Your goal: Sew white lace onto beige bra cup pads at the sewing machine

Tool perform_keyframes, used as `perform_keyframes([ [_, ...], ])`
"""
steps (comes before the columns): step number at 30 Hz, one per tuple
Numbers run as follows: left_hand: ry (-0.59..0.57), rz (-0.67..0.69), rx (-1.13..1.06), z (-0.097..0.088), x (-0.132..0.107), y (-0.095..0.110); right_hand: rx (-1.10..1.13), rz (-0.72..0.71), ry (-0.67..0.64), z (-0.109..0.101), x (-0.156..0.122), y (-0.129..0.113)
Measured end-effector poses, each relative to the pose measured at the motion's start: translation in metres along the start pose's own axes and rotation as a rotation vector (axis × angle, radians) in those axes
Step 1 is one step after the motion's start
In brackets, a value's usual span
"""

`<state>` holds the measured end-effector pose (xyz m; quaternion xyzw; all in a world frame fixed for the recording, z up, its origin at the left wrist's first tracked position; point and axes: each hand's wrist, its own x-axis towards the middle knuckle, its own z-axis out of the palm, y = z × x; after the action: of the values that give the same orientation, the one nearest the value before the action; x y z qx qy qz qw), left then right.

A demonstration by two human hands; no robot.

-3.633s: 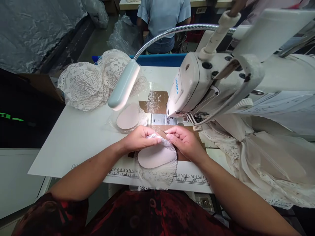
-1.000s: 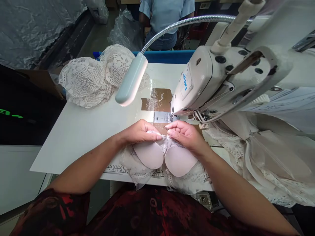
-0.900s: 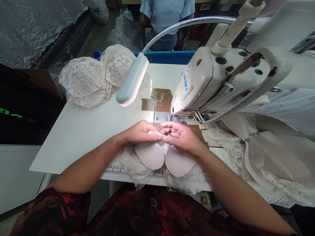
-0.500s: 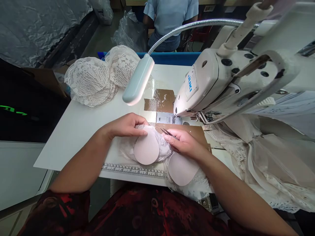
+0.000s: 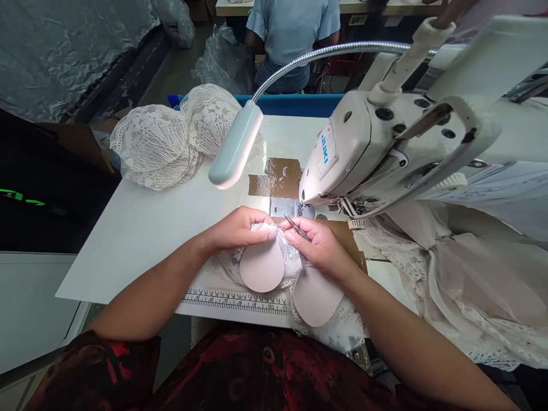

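Two pale pink padded cups edged with white lace lie at the table's near edge. My left hand (image 5: 237, 228) is closed on the top edge of the left cup (image 5: 262, 267). Right beside it, my right hand (image 5: 315, 244) grips small metal snips (image 5: 295, 226) and rests on the lace above the right cup (image 5: 317, 295). Both hands meet just in front of the needle area of the white sewing machine (image 5: 342, 154).
A pile of white lace cups (image 5: 166, 140) sits at the far left of the white table (image 5: 141, 228). A gooseneck lamp (image 5: 235, 145) hangs over the middle. Lace fabric (image 5: 449, 285) drapes at the right. A printed ruler (image 5: 231, 298) lines the front edge. A person in a blue shirt (image 5: 291, 34) sits beyond.
The two cups slid left, then my left hand moved back right to meet my right hand at the top of the left cup. The right cup now hangs lower.
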<state>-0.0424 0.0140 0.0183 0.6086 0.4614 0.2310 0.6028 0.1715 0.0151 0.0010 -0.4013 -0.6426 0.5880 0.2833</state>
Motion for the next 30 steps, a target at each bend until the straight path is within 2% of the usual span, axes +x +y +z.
perform_keyframes([
  [3,-0.009,-0.013,-0.011,0.001,0.000,0.001,0.045,-0.006,0.004,-0.006,0.000,0.003],
  [8,0.028,-0.061,-0.083,0.002,0.000,0.000,-0.056,-0.009,-0.038,-0.014,-0.001,0.002],
  [14,-0.004,-0.060,-0.130,0.004,0.003,-0.005,-0.008,-0.007,-0.070,-0.003,-0.001,-0.003],
  [22,-0.014,-0.064,-0.077,0.006,0.003,-0.005,-0.080,-0.043,-0.010,0.002,-0.001,-0.004],
  [27,-0.019,-0.034,-0.033,0.007,0.004,-0.003,0.066,0.020,-0.020,0.004,0.000,-0.003],
  [30,-0.108,-0.035,-0.026,0.002,0.003,-0.002,0.059,0.040,-0.072,0.004,0.000,-0.002],
])
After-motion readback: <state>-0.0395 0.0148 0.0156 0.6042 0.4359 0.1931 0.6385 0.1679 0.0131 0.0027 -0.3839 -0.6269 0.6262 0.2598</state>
